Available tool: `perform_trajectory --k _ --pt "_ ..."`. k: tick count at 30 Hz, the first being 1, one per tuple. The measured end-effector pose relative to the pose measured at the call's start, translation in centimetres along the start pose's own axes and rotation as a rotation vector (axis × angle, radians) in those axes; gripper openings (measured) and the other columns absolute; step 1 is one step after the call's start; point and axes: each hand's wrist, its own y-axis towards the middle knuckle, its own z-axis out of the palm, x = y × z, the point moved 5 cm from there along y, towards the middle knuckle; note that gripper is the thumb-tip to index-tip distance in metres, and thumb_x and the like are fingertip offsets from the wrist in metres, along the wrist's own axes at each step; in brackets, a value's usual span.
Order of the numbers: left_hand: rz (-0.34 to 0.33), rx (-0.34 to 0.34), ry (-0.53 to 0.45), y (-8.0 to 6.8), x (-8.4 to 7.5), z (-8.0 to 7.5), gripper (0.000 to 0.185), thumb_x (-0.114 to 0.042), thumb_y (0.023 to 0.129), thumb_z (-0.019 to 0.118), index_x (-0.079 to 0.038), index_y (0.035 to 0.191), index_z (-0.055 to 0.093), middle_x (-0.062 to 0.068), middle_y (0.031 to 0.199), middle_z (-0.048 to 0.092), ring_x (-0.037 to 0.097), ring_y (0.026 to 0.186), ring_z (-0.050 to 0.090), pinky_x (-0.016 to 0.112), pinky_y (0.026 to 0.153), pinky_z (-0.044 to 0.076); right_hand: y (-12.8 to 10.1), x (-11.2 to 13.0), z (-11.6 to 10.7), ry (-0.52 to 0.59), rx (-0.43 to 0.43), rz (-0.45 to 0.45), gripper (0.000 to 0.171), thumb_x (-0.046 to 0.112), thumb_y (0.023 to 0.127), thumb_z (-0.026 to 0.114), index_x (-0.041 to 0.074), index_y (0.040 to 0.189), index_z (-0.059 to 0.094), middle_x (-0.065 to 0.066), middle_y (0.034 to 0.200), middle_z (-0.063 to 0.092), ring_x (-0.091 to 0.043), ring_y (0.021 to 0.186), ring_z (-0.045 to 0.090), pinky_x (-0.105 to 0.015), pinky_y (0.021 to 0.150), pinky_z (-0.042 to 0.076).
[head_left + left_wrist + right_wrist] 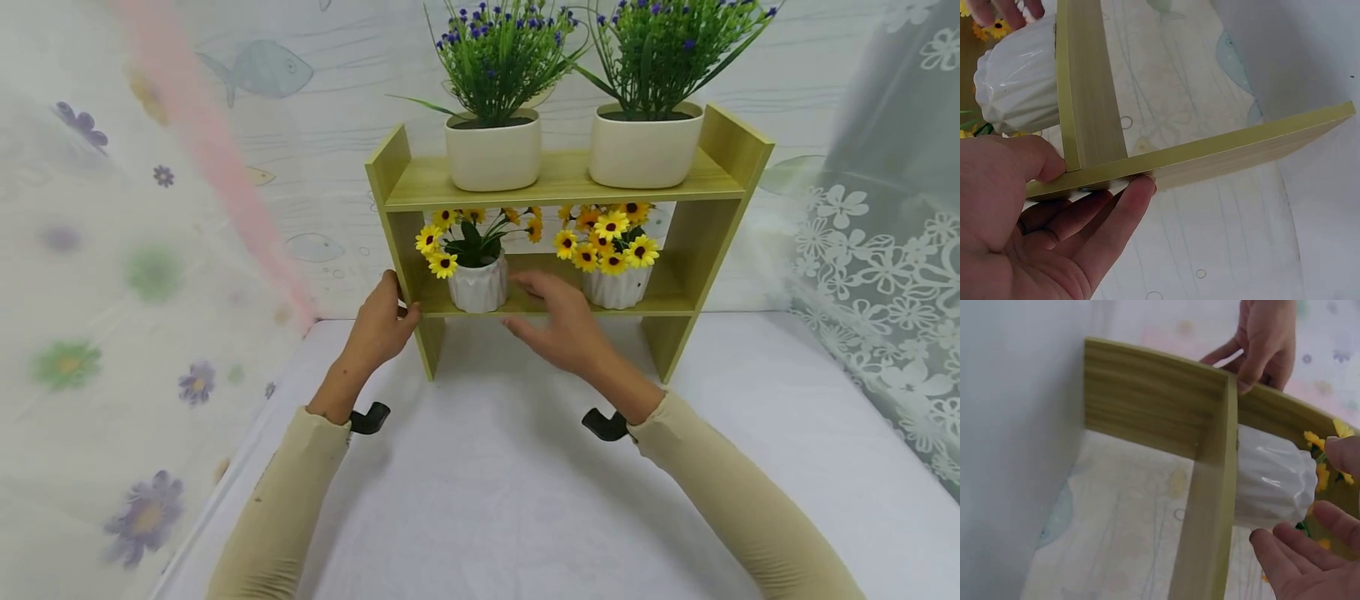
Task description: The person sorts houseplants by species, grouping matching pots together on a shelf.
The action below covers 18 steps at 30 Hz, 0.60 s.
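A light wooden two-tier shelf [564,180] stands on a white table [495,492]. My left hand [396,315] grips its left side panel, thumb on the inner face and fingers on the outer face [1099,179]. My right hand [537,305] hovers with relaxed fingers in front of the lower board, just right of a white ribbed pot of yellow flowers [477,285]. In the right wrist view its fingers [1297,553] lie close beside that pot [1269,487]; I cannot tell whether they touch it. A second white pot of yellow flowers [617,285] sits to the right.
Two cream pots with green plants and purple blooms [492,152] [643,146] stand on the top board. A patterned wall is right behind the shelf. Sheer flowered curtains hang at the left [90,333] and right [885,250].
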Motion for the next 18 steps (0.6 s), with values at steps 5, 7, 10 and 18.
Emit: perform_trajectory --k 5,7,10,18 --pt "0.001 -0.025 -0.003 -0.2 0.3 0.1 0.047 -0.017 0.108 0.058 0.004 0.145 0.04 0.022 0.13 0.06 0.036 0.113 0.069 0.048 0.088 0.064 -3.1 -0.3 -0.7 -0.023 -0.027 -0.07 0.047 0.019 0.096 0.08 0.002 0.137 0.064 -0.013 0.137 0.066 -0.03 0.127 0.061 -0.05 0.108 0.052" --pt "0.008 -0.045 -0.002 -0.3 0.3 0.1 0.045 -0.017 0.108 0.058 0.004 0.144 0.041 0.022 0.131 0.06 0.036 0.113 0.069 0.047 0.088 0.064 -4.4 -0.7 -1.0 -0.036 -0.049 -0.089 0.042 0.017 0.096 0.081 0.004 0.133 0.066 -0.01 0.134 0.067 -0.027 0.123 0.061 -0.051 0.105 0.052" --pt "0.016 -0.086 0.009 -0.7 0.3 0.2 0.041 -0.017 0.108 0.058 0.004 0.141 0.044 0.022 0.13 0.061 0.035 0.112 0.07 0.047 0.086 0.064 -6.1 -1.6 -1.6 -0.072 -0.084 -0.093 0.039 0.016 0.094 0.082 0.006 0.129 0.068 -0.008 0.131 0.069 -0.025 0.12 0.063 -0.05 0.102 0.054" --pt "0.028 -0.226 0.077 -2.7 1.4 0.3 0.029 -0.025 0.108 0.062 -0.001 0.123 0.06 0.014 0.112 0.069 0.03 0.098 0.073 0.046 0.081 0.064 -9.9 -4.7 -4.4 -0.184 -0.186 -0.05 0.035 0.009 0.09 0.084 0.003 0.121 0.07 -0.007 0.12 0.073 -0.026 0.112 0.067 -0.038 0.097 0.055"
